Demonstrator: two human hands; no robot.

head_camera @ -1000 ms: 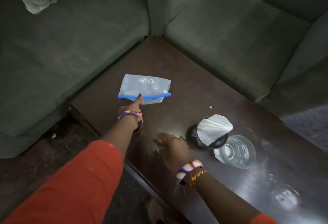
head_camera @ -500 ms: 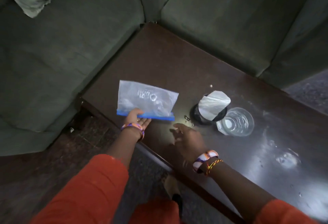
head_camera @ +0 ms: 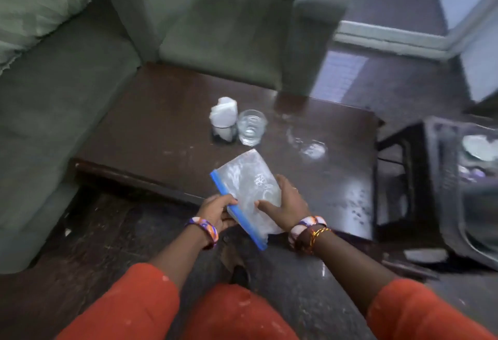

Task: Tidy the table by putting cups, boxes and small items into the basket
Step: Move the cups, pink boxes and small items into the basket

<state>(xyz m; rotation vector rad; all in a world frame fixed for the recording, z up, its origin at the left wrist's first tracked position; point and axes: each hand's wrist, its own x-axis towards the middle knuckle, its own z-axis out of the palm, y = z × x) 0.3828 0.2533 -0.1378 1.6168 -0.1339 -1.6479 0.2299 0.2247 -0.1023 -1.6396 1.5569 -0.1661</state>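
Observation:
A clear zip bag (head_camera: 249, 183) with a blue seal strip is lifted over the near edge of the dark wooden table (head_camera: 161, 124). My left hand (head_camera: 217, 211) grips the bag at its blue strip. My right hand (head_camera: 288, 205) lies flat against the bag's face, fingers straight. Farther back on the table stand a clear drinking glass (head_camera: 252, 127) and, touching its left side, a dark cup (head_camera: 223, 132) stuffed with white tissue. A dark mesh basket (head_camera: 452, 178) with some pale items inside sits at the right, beyond the table's end.
A green sofa (head_camera: 54, 97) wraps the table's left and far sides, with a pale cushion (head_camera: 29, 3) at top left. A dark stool frame (head_camera: 398, 178) stands between table and basket. Wet glare marks the table's right half. My orange-clad knees fill the bottom.
The bag left the tabletop and came toward me, turned so its blue strip points down-left. My right hand moved onto it. The view swung right, revealing the basket.

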